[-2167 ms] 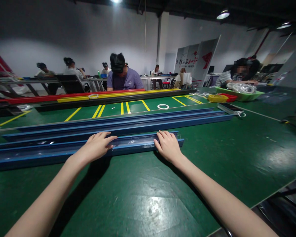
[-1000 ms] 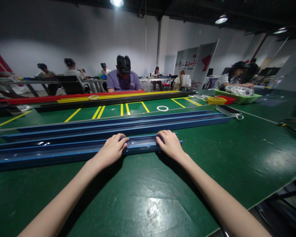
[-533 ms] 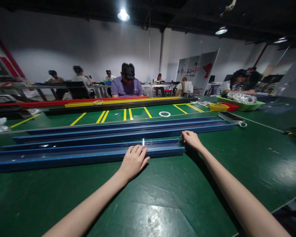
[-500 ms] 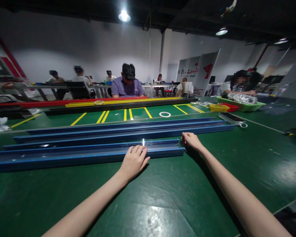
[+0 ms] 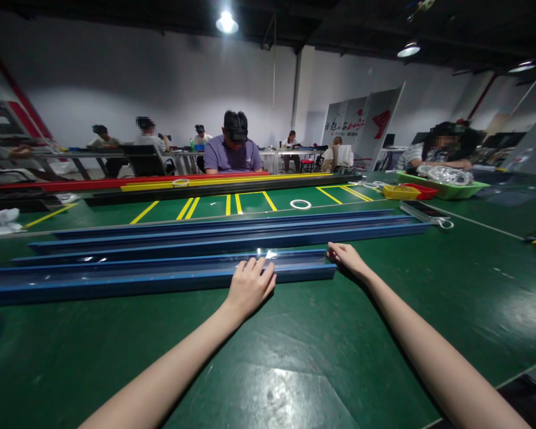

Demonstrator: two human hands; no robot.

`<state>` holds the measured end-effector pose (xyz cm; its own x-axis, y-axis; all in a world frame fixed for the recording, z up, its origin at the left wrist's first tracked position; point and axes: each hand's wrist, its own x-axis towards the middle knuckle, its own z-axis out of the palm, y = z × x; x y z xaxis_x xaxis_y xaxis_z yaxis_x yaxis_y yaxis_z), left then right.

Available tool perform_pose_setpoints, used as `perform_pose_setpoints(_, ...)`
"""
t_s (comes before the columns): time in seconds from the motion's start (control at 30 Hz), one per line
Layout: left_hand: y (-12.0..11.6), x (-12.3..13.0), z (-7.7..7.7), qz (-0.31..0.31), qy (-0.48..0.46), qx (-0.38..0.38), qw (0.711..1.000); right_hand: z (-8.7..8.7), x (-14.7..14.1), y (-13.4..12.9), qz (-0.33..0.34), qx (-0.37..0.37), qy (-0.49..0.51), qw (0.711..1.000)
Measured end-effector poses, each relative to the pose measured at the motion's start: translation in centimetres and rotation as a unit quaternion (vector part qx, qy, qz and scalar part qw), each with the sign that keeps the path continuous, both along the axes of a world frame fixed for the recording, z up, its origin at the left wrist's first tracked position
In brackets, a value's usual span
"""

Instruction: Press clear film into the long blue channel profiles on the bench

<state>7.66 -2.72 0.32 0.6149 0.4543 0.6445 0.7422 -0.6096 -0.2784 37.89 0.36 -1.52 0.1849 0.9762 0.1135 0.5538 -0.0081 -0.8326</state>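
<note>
A long blue channel [image 5: 161, 282] lies nearest me on the green table [image 5: 232, 369], running off to the left. My left hand [image 5: 252, 286] rests over its near edge, a little short of its right end, with the fingers bent into the channel. At that right end is my right hand [image 5: 345, 257], its fingers pinched together; whatever they hold is too small to make out. Clear film shines inside the channel. Behind it lie more blue channels [image 5: 366, 231], parallel to it.
Red, yellow and black strips [image 5: 232, 186] lie across the far side. A white ring [image 5: 301, 204] sits before them. At the right are a phone [image 5: 424, 211], a yellow tray [image 5: 401, 192] and a green basket [image 5: 467, 190]. A person [image 5: 232, 149] sits opposite.
My left hand has shifted slightly right along the channel. My right hand stays at the channel's end, its fingers a little lower and closer to it. The view has tilted slightly.
</note>
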Motion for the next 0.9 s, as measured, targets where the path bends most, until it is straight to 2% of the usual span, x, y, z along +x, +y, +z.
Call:
perform_pose_setpoints(0.13, 0.0, -0.1, -0.1, -0.010, -0.022, 0.000, 1.000, 0.3, -0.5, -1.0, 0.042, -0.001, 0.077, 0.996)
perform_pose_setpoints(0.53, 0.0, -0.2, -0.2, -0.019, -0.058, -0.006, 0.998, 1.8, -0.9, -2.4, 0.167, -0.008, 0.065, 0.984)
perform_pose_setpoints(0.9, 0.2, -0.2, -0.4, -0.034, -0.060, -0.012, 0.998, 2.0, -0.8, -2.5, 0.150, -0.010, 0.072, 0.986)
